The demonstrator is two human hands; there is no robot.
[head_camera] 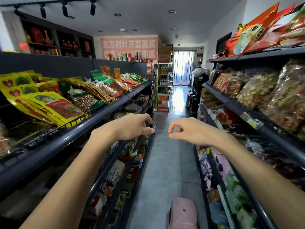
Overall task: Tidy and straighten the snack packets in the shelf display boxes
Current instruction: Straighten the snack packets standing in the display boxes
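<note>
- Head view, hands: the left hand [132, 128] hangs in mid-aisle, close against the left shelving [79, 129]. Its grip is loose, fingers lightly curled, holding nothing. Whether the fingertips touch the shelf end cannot be told.
- The right hand [186, 131] hangs over the aisle floor [165, 162], apart from the right shelving. Its grip is narrow, thumb and forefinger curved toward each other with nothing between them.
- Head view, stock: the yellow snack packets [54, 104] lie fanned and overlapping on the sloped upper left shelf. They lean on the wire front rail [99, 104], which keeps them from sliding off.
- The display boxes [115, 172] sit on the lower left shelves, beside and below the left forearm. They are too blurred to judge their order.
- Large clear bags [257, 90] fill the right shelves, well apart from both hands.
- A pink object [183, 214] stands on the near floor; what it is cannot be told.
- Judgement: with both hands free and forward, a reach into the left stock seems in preparation; no straightening is under way.
</note>
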